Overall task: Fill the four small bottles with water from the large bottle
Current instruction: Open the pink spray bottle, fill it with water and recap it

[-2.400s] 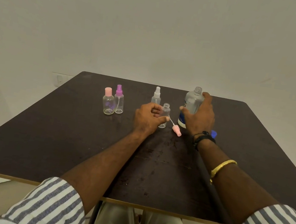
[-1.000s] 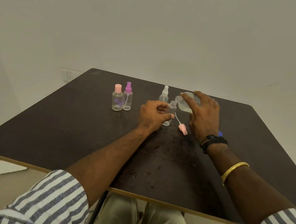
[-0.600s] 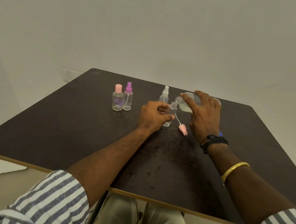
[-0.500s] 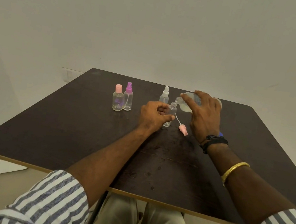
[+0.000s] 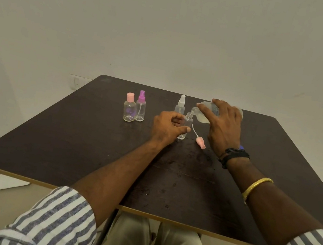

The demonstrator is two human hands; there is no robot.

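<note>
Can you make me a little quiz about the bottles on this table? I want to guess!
1. True or false: the large bottle stands upright on the table.
2. Which hand holds the large bottle? A) left hand B) right hand
3. What colour is the spray top lying loose on the table?

Key
1. False: it is tipped toward the open small bottle.
2. B
3. Pink
</note>
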